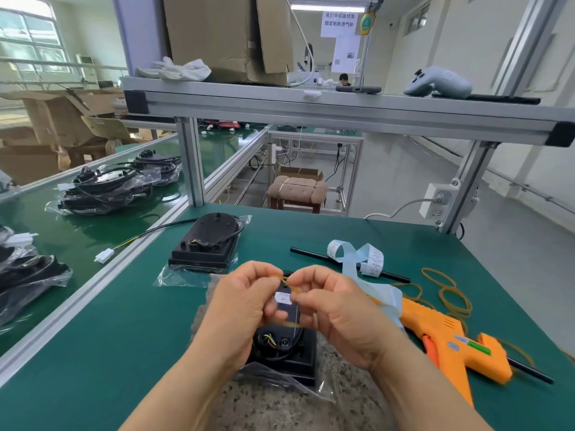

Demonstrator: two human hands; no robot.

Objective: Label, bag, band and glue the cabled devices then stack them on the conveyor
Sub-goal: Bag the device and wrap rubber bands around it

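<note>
On the conveyor [77, 237] at my left, bagged devices [105, 188] lie stacked. On the table [124, 321] a second device [208, 241] sits in a clear bag, its cable trailing out. My left hand [245, 303] and right hand [336, 309], close together, both pinch one rubber band [287, 283] above the nearest device [283, 353], which lies in its own bag. The glue gun [445, 337] lies to the right.

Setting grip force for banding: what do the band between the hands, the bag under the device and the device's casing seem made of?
Band: thin tan rubber, seemingly; it runs taut between the pinching left hand and right hand. Bag: clear glossy plastic film, crinkled, catching glare. Device casing: probably hard moulded plastic, black and matte, with crisp edges.
</note>
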